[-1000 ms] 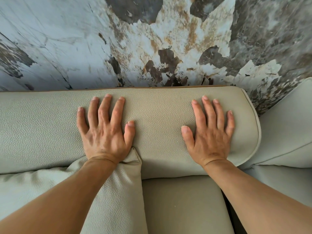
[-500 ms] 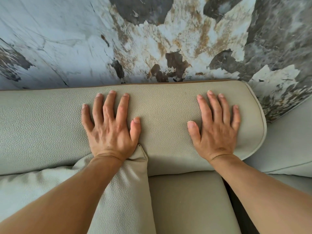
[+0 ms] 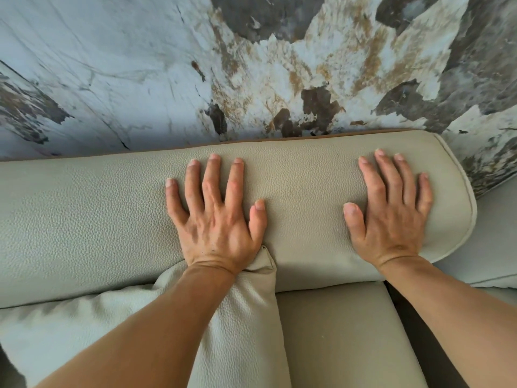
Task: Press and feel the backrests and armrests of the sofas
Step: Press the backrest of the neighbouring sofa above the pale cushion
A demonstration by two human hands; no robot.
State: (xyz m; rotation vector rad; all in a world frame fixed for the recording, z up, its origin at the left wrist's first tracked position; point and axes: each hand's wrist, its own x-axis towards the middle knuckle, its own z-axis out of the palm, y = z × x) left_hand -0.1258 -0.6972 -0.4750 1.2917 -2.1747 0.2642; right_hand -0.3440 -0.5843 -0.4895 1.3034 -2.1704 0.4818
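A pale grey-green, pebbled leather sofa backrest (image 3: 305, 197) runs across the middle of the view against the wall. My left hand (image 3: 216, 217) lies flat on it, palm down, fingers spread, near its centre. My right hand (image 3: 390, 217) lies flat the same way close to the backrest's rounded right end. Neither hand holds anything. A loose cushion (image 3: 243, 317) of the same leather leans on the backrest under my left wrist and forearm.
The sofa seat (image 3: 333, 337) shows between my forearms. A second sofa section (image 3: 495, 242) adjoins at the right, across a dark gap (image 3: 411, 326). A marbled wall (image 3: 251, 65) in white, brown and grey rises right behind the backrest.
Both hands have kept flat on the backrest. The view has shifted, so hands and backrest sit further right and a bit lower in the frame, and the right sofa section shows less.
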